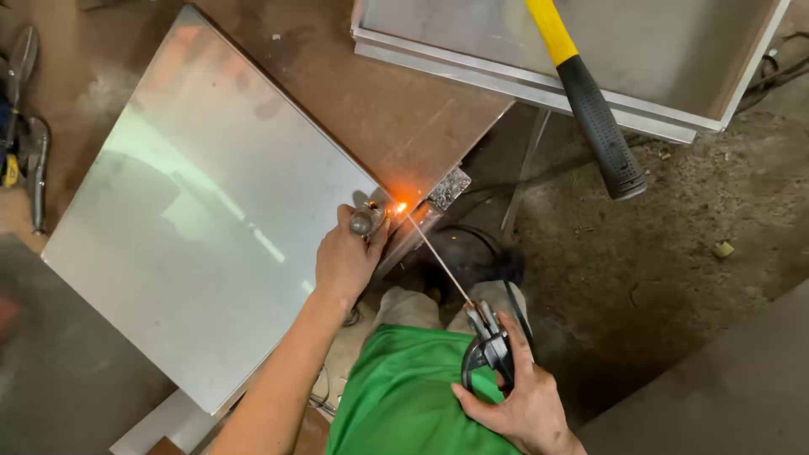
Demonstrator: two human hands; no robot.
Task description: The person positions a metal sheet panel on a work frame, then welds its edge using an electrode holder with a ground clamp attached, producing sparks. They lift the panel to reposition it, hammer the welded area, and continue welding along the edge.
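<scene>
A large shiny metal sheet (202,219) lies on the brown workbench (371,93). My left hand (345,257) rests at the sheet's near right corner, closed around a small grey metal piece (366,221). My right hand (518,400) grips a black electrode holder (489,341). A thin welding rod (436,253) runs from the holder up to the sheet's corner. An orange glow (403,206) burns at the rod's tip, just right of my left hand's fingers.
A hammer (590,109) with a yellow and black handle lies over a metal tray (539,72) at the top right. A small textured metal plate (448,187) sticks out at the bench edge. Pliers (25,126) lie at the far left. Dirt floor (674,244) is on the right.
</scene>
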